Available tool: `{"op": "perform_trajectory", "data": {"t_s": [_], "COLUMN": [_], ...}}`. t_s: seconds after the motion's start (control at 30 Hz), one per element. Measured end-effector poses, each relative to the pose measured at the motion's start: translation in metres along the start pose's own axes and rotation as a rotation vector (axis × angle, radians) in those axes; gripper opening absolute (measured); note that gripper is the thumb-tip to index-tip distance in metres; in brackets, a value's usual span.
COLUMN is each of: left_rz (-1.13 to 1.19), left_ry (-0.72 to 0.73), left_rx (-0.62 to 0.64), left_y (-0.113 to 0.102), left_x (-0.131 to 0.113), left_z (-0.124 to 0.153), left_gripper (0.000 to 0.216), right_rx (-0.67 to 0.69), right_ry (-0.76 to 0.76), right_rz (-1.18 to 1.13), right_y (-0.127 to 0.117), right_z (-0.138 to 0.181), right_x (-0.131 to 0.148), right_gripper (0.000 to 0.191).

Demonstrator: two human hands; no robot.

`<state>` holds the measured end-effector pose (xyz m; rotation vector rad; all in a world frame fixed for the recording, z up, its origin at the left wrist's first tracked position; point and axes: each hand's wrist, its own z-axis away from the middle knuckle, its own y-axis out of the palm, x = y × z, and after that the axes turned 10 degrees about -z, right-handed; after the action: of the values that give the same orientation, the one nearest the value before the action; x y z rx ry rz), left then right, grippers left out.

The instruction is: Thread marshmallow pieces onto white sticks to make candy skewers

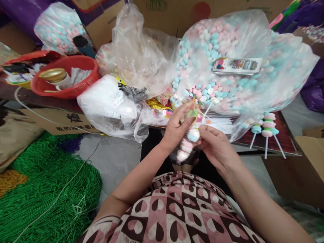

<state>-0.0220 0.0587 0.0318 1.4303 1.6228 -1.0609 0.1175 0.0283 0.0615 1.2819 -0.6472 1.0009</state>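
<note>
Between my two hands is a marshmallow skewer (pixel 193 135), with pink, white and blue pieces. It hangs slanted, its lower end toward me, and shiny clear wrapping seems to cover it. My left hand (pixel 176 126) is closed on its upper part, thumb across the top, near some colourful wrapping. From the right, my right hand (pixel 216 143) pinches the side of the skewer by the blue-and-white piece. A white stick (pixel 208 108) with a pale marshmallow (pixel 214 100) at its end lies just beyond my fingers. My fingers partly hide the skewer.
A large clear bag of pastel marshmallows (pixel 199 44) fills the table's back right, with printed packets (pixel 236 65) on it. Finished skewers (pixel 268 125) lie at the right edge. Left are plastic bags (pixel 108 101) and a red basket (pixel 68 91). Green cords (pixel 50 189) heap on the floor.
</note>
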Motion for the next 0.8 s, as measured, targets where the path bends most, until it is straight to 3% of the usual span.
{"op": "perform_trajectory", "data": {"t_s": [0.1, 0.17, 0.27, 0.3, 0.37, 0.43, 0.53, 0.7, 0.8], "left_rz": [0.128, 0.167, 0.32, 0.414, 0.602, 0.717, 0.745, 0.618, 0.52], "left_ry": [-0.103, -0.222, -0.517, -0.615, -0.737, -0.73, -0.581, -0.456, -0.551], "left_rx": [-0.137, -0.036, 0.281, 0.33, 0.303, 0.236, 0.185, 0.085, 0.178], "left_y": [-0.008, -0.009, -0.004, -0.001, 0.002, 0.0, -0.005, 0.006, 0.023], "left_x": [-0.014, -0.019, -0.015, -0.012, -0.007, -0.009, -0.023, -0.038, -0.027], "left_z": [0.001, 0.008, 0.017, 0.017, 0.014, 0.007, 0.002, 0.02, 0.036], "left_gripper": [0.03, 0.037, 0.058, 0.061, 0.062, 0.056, 0.046, 0.027, 0.04], "right_rx": [-0.104, -0.164, -0.149, -0.097, 0.043, 0.145, 0.105, -0.115, -0.114], "right_ry": [-0.208, -0.378, -0.521, -0.538, -0.568, -0.624, -0.746, -1.008, -1.05], "right_rz": [-0.066, -0.051, 0.145, 0.273, 0.585, 0.86, 1.068, 1.157, 1.116], "right_y": [-0.005, -0.009, -0.01, -0.01, -0.01, -0.013, -0.021, -0.028, -0.026], "right_z": [-0.007, -0.01, -0.003, 0.002, 0.012, 0.017, 0.013, -0.001, -0.002], "right_x": [0.025, 0.037, 0.035, 0.03, 0.016, 0.004, -0.003, 0.012, 0.018], "right_gripper": [0.029, 0.026, 0.016, 0.011, 0.003, 0.009, 0.013, 0.009, 0.009]}}
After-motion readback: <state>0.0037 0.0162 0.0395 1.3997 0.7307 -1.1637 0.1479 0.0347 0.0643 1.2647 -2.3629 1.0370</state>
